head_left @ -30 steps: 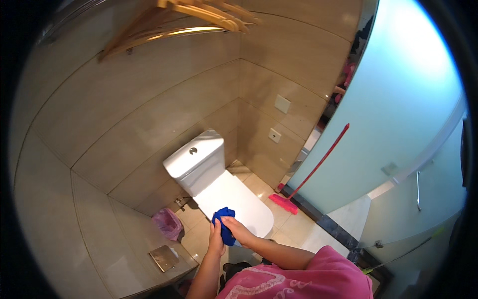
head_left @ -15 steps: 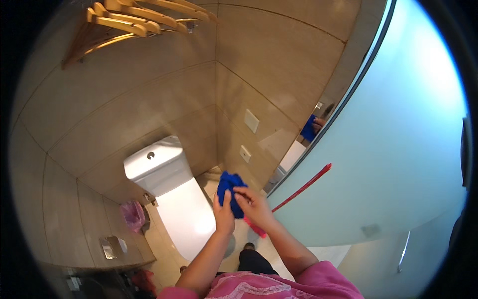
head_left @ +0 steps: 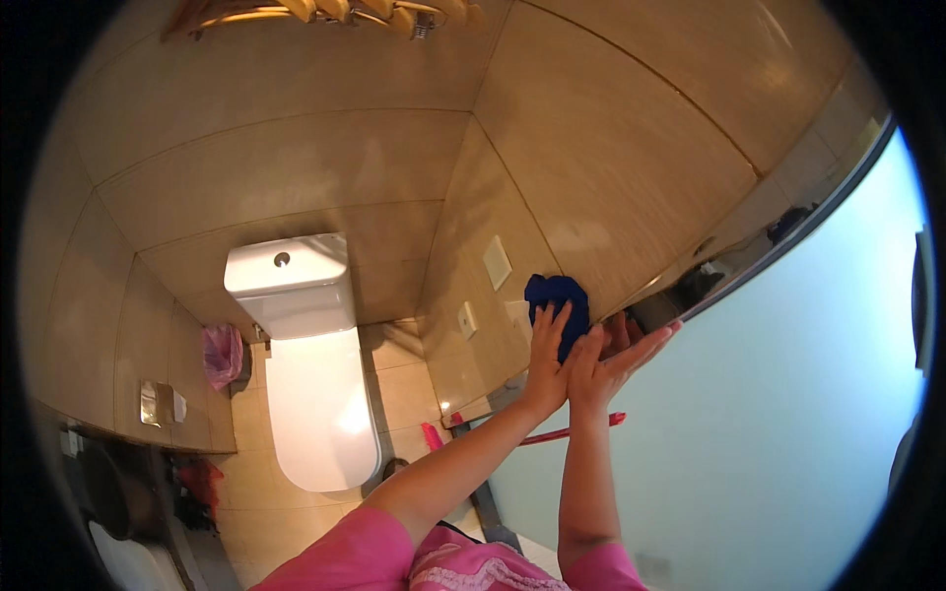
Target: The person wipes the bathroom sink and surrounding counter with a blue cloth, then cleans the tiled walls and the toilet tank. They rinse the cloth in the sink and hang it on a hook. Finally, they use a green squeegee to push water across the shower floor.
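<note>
A crumpled dark blue cloth (head_left: pixel 564 286) lies against the beige tiled wall beside the frosted glass door (head_left: pixel 749 394). The fingers of my left hand (head_left: pixel 549 360) hold it against the tiles. Crossing close by its wrist, my right hand (head_left: pixel 609 366) stretches its fingers toward the dark door edge with nothing visible in them. Below my hands, a red stick (head_left: pixel 562 433) slants by the glass, partly hidden by my forearms.
A white toilet (head_left: pixel 320 414) stands at the left, with a pink-lined bin (head_left: pixel 223 355) beside it. Two white wall plates, one a switch plate (head_left: pixel 497 262), sit left of the cloth. Wooden hangers (head_left: pixel 335 12) hang above.
Both hands have moved right and up, from in front of my body to the wall. The cloth went from between both hands to under my left hand; my right hand has let go of it.
</note>
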Action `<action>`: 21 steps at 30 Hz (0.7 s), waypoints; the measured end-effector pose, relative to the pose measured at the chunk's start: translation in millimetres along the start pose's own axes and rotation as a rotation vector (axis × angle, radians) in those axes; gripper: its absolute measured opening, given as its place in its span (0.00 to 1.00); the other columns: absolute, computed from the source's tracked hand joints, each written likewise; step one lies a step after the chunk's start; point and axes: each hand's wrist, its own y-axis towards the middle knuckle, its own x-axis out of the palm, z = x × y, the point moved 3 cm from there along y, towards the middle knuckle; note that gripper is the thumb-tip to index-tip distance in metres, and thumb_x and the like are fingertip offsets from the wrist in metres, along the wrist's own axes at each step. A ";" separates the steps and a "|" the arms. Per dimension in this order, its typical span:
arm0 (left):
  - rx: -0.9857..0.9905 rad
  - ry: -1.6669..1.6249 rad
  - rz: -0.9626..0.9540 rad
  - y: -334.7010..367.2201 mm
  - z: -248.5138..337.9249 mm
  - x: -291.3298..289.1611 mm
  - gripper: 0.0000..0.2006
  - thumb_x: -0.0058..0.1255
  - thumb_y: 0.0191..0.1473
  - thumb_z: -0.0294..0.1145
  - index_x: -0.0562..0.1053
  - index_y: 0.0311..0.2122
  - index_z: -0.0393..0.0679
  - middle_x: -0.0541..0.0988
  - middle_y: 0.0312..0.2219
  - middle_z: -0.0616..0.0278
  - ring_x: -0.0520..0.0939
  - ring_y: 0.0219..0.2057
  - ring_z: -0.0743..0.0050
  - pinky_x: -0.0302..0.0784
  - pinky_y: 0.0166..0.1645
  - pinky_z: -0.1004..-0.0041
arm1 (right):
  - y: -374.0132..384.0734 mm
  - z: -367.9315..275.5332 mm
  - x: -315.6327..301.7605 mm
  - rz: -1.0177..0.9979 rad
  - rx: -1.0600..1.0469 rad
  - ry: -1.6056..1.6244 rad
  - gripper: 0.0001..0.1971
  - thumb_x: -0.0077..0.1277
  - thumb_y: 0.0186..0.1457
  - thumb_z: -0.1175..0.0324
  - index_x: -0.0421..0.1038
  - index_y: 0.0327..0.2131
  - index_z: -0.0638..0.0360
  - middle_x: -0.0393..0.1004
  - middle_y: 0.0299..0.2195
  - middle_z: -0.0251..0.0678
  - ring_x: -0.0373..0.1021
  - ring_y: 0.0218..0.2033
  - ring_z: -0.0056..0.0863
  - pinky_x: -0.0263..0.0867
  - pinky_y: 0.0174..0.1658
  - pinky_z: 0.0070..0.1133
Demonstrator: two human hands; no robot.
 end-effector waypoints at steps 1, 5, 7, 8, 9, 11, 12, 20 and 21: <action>0.023 0.025 0.016 7.2 -5.0 5.0 0.30 0.50 0.67 0.41 0.60 0.70 0.43 0.58 0.69 0.37 0.52 0.72 0.35 0.47 0.74 0.51 | -1.9 9.5 3.0 0.023 -0.002 -0.018 0.46 0.52 0.64 0.72 0.29 0.74 0.55 0.25 0.74 0.55 0.34 0.75 0.54 0.63 0.64 0.40; 0.067 0.096 0.140 57.4 -39.1 11.6 0.30 0.50 0.67 0.43 0.62 0.69 0.42 0.57 0.69 0.35 0.51 0.72 0.31 0.47 0.73 0.49 | -4.0 30.4 10.3 0.101 -0.108 -0.185 0.45 0.52 0.66 0.67 0.30 0.74 0.61 0.29 0.74 0.58 0.32 0.75 0.56 0.39 0.72 0.45; 0.049 0.112 0.206 96.3 -57.5 3.9 0.30 0.50 0.67 0.44 0.62 0.69 0.42 0.57 0.69 0.35 0.51 0.72 0.32 0.47 0.73 0.48 | -11.3 37.8 12.3 0.119 -0.111 -0.215 0.45 0.53 0.66 0.67 0.30 0.73 0.64 0.30 0.74 0.59 0.31 0.75 0.57 0.33 0.74 0.46; 0.021 0.104 0.219 113.2 -61.8 -1.0 0.30 0.49 0.67 0.45 0.62 0.69 0.42 0.57 0.69 0.35 0.51 0.72 0.32 0.47 0.73 0.49 | -10.2 39.7 14.1 0.135 -0.119 -0.207 0.45 0.53 0.66 0.66 0.31 0.73 0.66 0.31 0.74 0.59 0.32 0.75 0.57 0.34 0.74 0.46; -0.001 0.102 0.225 130.8 -65.5 -7.3 0.31 0.49 0.67 0.46 0.61 0.69 0.42 0.57 0.69 0.35 0.50 0.72 0.33 0.46 0.73 0.49 | -10.8 41.6 16.8 0.161 -0.121 -0.198 0.45 0.53 0.66 0.65 0.32 0.73 0.68 0.32 0.74 0.59 0.33 0.75 0.57 0.34 0.74 0.46; -0.018 0.127 0.179 134.2 -70.9 -15.7 0.31 0.47 0.68 0.47 0.60 0.70 0.43 0.55 0.70 0.36 0.49 0.73 0.34 0.45 0.73 0.49 | -10.9 37.7 19.5 0.197 -0.116 -0.173 0.45 0.54 0.66 0.64 0.34 0.72 0.70 0.33 0.74 0.60 0.35 0.75 0.57 0.36 0.74 0.46; -0.027 0.126 0.154 137.1 -72.2 -13.8 0.32 0.47 0.68 0.48 0.59 0.70 0.43 0.54 0.70 0.36 0.48 0.73 0.35 0.44 0.73 0.49 | -13.9 43.9 17.7 0.205 -0.103 -0.180 0.45 0.54 0.66 0.63 0.34 0.72 0.71 0.34 0.74 0.60 0.36 0.75 0.56 0.36 0.74 0.45; 0.171 0.046 -0.046 19.2 -42.6 -5.4 0.29 0.52 0.65 0.41 0.63 0.66 0.40 0.60 0.64 0.33 0.55 0.68 0.27 0.48 0.72 0.45 | -6.6 19.4 8.1 0.120 -0.122 -0.208 0.45 0.55 0.65 0.64 0.35 0.73 0.65 0.34 0.74 0.58 0.38 0.75 0.54 0.43 0.72 0.46; 0.199 0.090 -0.033 24.5 -42.9 -4.2 0.28 0.52 0.65 0.40 0.64 0.66 0.40 0.61 0.63 0.33 0.56 0.67 0.26 0.48 0.71 0.45 | -3.1 11.4 4.7 0.120 -0.174 -0.213 0.44 0.55 0.64 0.65 0.36 0.73 0.64 0.34 0.74 0.58 0.38 0.75 0.54 0.46 0.71 0.47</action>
